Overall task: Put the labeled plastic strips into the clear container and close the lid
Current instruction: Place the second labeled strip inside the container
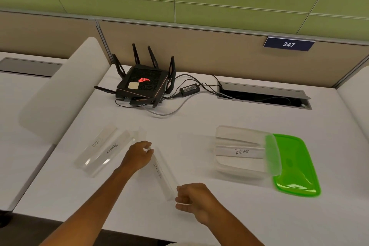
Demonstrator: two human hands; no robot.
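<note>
Two hands grip one labeled strip (162,173) endwise: left hand (138,157) pinching its far end, right hand (192,199) closed on its near end. Clear container (239,151) (lid (295,165) off, one strip inside) lies at three o'clock across bare worktop (189,124).

Strips (101,151), left of centre: clear plastic, smooth, glossy highlights along the edges, dark handwritten labels. Same stock on the strip (162,173) at lower centre. Container (239,151), right of centre: clear plastic, slightly frosted walls, smooth. Lid (295,166), far right: translucent green plastic, very glossy, bright reflections near its lower edge. Table (199,122): white, matt, smooth. Router (142,84), upper centre: black plastic, matt, mesh-textured top; a pale paper-looking sticker on it. Cable tray (263,94), upper right: brushed grey metal look. Partition (199,50): tan, matt, cloth-like.
</note>
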